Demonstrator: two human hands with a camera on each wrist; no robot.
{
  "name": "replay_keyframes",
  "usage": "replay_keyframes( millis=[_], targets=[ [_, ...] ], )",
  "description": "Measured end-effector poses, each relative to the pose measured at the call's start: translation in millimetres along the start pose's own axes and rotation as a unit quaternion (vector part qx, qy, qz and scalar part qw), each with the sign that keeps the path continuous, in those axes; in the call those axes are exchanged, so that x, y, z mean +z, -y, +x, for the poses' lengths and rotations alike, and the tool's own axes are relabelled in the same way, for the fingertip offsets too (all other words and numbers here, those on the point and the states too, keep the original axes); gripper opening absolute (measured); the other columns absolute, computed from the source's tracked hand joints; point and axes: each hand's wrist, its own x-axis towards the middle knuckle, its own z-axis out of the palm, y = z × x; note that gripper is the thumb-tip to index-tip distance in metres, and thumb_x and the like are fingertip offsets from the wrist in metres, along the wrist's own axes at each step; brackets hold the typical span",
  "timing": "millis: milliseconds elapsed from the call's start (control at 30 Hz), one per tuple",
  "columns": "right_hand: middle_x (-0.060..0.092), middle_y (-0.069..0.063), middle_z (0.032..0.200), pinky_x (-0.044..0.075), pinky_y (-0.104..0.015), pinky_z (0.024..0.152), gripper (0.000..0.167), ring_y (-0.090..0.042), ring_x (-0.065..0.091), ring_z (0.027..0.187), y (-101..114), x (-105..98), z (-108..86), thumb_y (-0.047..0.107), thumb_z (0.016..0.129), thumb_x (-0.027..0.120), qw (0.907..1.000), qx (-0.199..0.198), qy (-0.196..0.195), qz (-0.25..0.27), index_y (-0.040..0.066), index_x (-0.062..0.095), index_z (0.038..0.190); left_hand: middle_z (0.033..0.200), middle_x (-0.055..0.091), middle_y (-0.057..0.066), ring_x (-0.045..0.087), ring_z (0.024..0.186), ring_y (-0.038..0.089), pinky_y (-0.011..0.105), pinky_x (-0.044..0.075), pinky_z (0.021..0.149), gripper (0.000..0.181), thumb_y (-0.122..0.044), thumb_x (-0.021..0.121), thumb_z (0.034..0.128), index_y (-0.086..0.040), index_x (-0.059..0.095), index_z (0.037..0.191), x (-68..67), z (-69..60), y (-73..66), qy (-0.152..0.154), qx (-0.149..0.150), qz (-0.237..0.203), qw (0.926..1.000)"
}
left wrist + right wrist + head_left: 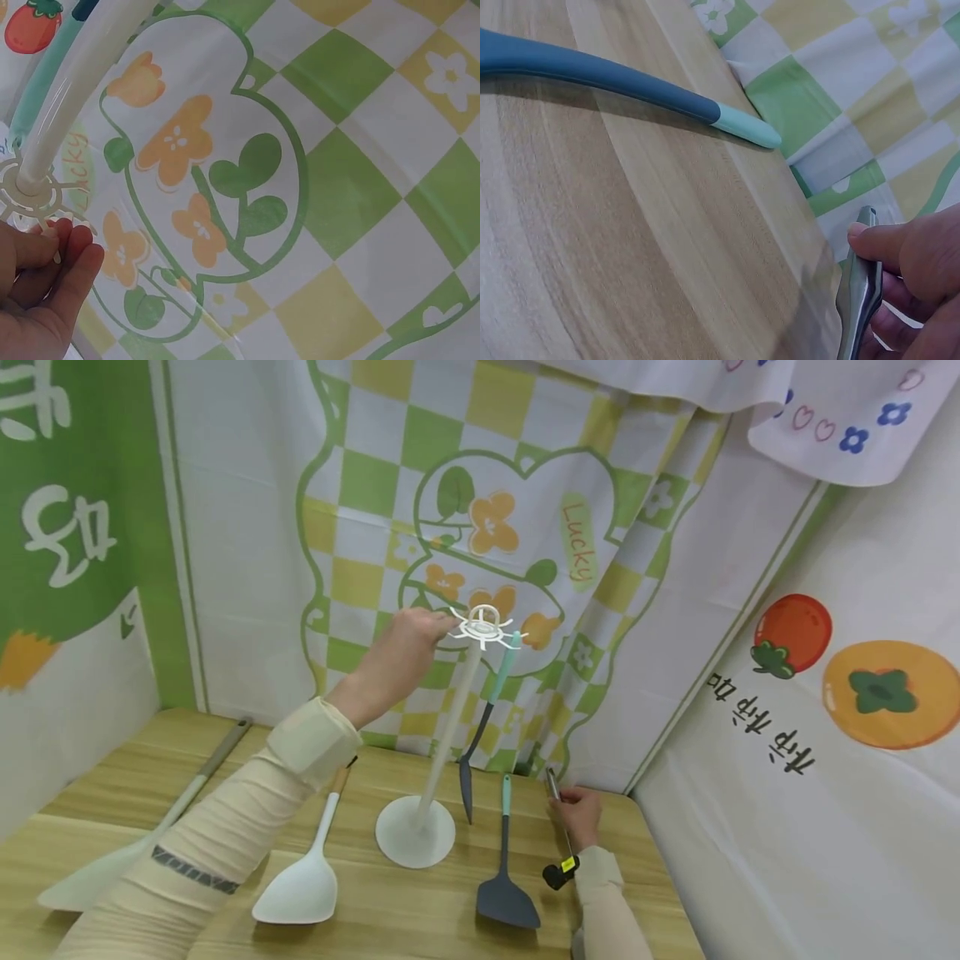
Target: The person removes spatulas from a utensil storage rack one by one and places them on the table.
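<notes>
In the head view my left hand (405, 652) pinches one hook of the white utensil stand (442, 752) near its top ring; the left wrist view shows thumb and fingertips on that hook. A dark grey spatula with a mint handle (504, 672) hangs from another hook, its head seen edge-on. Over at the right, my right hand (579, 817) grips the metal handle (859, 289) of a utensil whose black head (557, 873) carries a yellow label. The head's exact kind is unclear. Beside it a dark grey turner (506, 900) with a mint handle lies on the table.
A white turner (300, 889) with a wooden handle lies left of the stand's round base (412, 852). Farther left is a larger pale turner (97, 877), partly behind my left forearm. A checkered curtain (367, 485) hangs behind the wooden table (360, 935).
</notes>
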Motion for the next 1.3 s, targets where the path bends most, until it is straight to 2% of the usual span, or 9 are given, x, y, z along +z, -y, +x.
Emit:
replay_keyframes(
  millis=[267, 533, 733, 933, 1100, 1200, 1300],
  targets=[
    [0.073, -0.027, 0.082, 0.049, -0.015, 0.053, 0.023, -0.009, 0.062, 0.063, -8.8, 1.6, 1.5, -0.004, 0.077, 0.081, 0.9999, 0.007, -0.011, -0.003, -0.016, 0.073, 0.096, 0.116, 0.074, 0.02, 0.071, 0.101, 0.036, 0.041, 0.061, 0.094, 0.034, 0.017, 0.054, 0.0958, 0.001, 0.073, 0.119, -1.1, -1.1, -0.6, -0.001, -0.005, -0.001, 1.0],
    [0.073, -0.022, 0.08, 0.051, -0.021, 0.054, 0.022, -0.012, 0.062, 0.063, -21.5, 0.1, -3.9, -0.001, 0.078, 0.081, 0.9985, 0.046, -0.005, -0.031, -0.013, 0.075, 0.095, 0.114, 0.075, 0.018, 0.071, 0.095, 0.033, 0.039, 0.062, 0.09, 0.03, 0.014, 0.056, 0.0965, 0.001, 0.073, 0.117, 1.4, -3.4, 0.6, -0.007, 0.015, 0.001, 0.9999],
    [0.073, -0.021, 0.082, 0.054, -0.026, 0.057, 0.022, -0.019, 0.064, 0.065, -23.5, -1.6, -1.0, 0.003, 0.078, 0.082, 0.9974, 0.04, -0.007, -0.059, -0.011, 0.075, 0.094, 0.111, 0.075, 0.018, 0.071, 0.094, 0.034, 0.039, 0.063, 0.088, 0.029, 0.015, 0.06, 0.0938, 0.002, 0.073, 0.116, -0.6, -0.8, 2.1, -0.01, 0.024, 0.004, 0.9997],
    [0.074, -0.022, 0.088, 0.058, -0.033, 0.065, 0.023, -0.026, 0.068, 0.074, -17.9, -7.8, -0.8, 0.005, 0.082, 0.078, 0.9956, 0.032, 0.001, -0.089, -0.011, 0.074, 0.098, 0.11, 0.075, 0.019, 0.072, 0.096, 0.035, 0.039, 0.063, 0.088, 0.026, 0.013, 0.062, 0.0938, 0.003, 0.073, 0.116, -0.3, -2.0, 4.8, 0.005, 0.029, 0.0, 0.9996],
    [0.073, -0.027, 0.097, 0.059, -0.036, 0.072, 0.025, -0.038, 0.07, 0.089, 16.1, -17.6, 11.1, 0.004, 0.087, 0.072, 0.9974, -0.009, 0.0, -0.071, -0.013, 0.072, 0.105, 0.109, 0.076, 0.017, 0.071, 0.095, 0.034, 0.042, 0.062, 0.086, 0.02, 0.003, 0.069, 0.0938, 0.005, 0.072, 0.113, 0.7, 1.9, 9.0, 0.002, 0.048, -0.016, 0.9987],
    [0.073, -0.027, 0.101, 0.059, -0.03, 0.068, 0.024, -0.039, 0.07, 0.091, 47.9, -22.6, 18.9, 0.003, 0.089, 0.071, 0.9984, -0.035, 0.002, -0.045, -0.012, 0.073, 0.108, 0.107, 0.076, 0.016, 0.072, 0.093, 0.032, 0.043, 0.061, 0.084, 0.02, -0.001, 0.072, 0.0927, 0.004, 0.072, 0.112, 0.7, 4.2, 12.2, 0.001, 0.063, -0.022, 0.9977],
    [0.074, -0.024, 0.106, 0.055, -0.02, 0.066, 0.025, -0.034, 0.07, 0.091, 80.3, -25.6, 20.8, 0.005, 0.092, 0.071, 0.9984, -0.052, 0.009, -0.021, -0.008, 0.073, 0.113, 0.103, 0.077, 0.016, 0.071, 0.088, 0.031, 0.041, 0.061, 0.079, 0.017, 0.004, 0.069, 0.0927, 0.004, 0.073, 0.109, 0.1, 4.3, 13.6, 0.004, 0.063, -0.033, 0.9975]
  ],
)
